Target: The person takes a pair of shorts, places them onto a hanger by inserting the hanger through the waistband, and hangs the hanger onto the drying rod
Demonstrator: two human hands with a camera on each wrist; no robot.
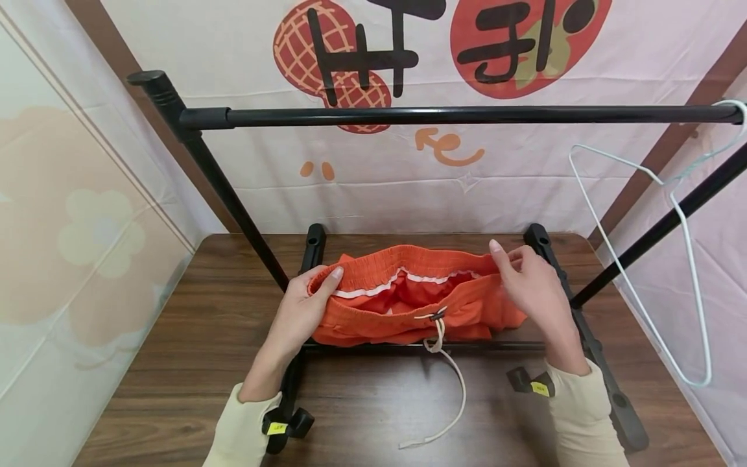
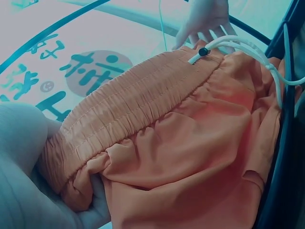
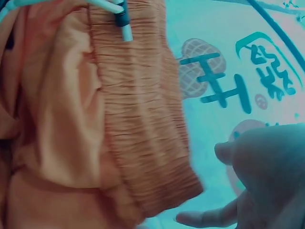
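Orange drawstring pants (image 1: 356, 327) are held with their gathered elastic waistband (image 2: 128, 102) upward and its opening spread, showing a white inner seam. My left hand (image 1: 300, 308) grips the left end of the waistband, thumb on top and fingers beneath the cloth. At the other end, my right hand (image 1: 533, 285) is beside the waistband; the right wrist view shows a gap between its parted thumb and fingers (image 3: 205, 218) and the cloth. A pale drawstring (image 1: 461, 389) with a dark cord lock (image 1: 436, 316) hangs from the front. The leg length is hidden.
A black garment rack (image 1: 408, 117) stands on the wooden tabletop (image 1: 192, 363), its top bar above the pants and a lower bar (image 1: 373, 348) behind the hanging cord. A white wire hanger (image 1: 703, 311) hangs at the right. Printed cloth walls (image 1: 245, 155) enclose the back and sides.
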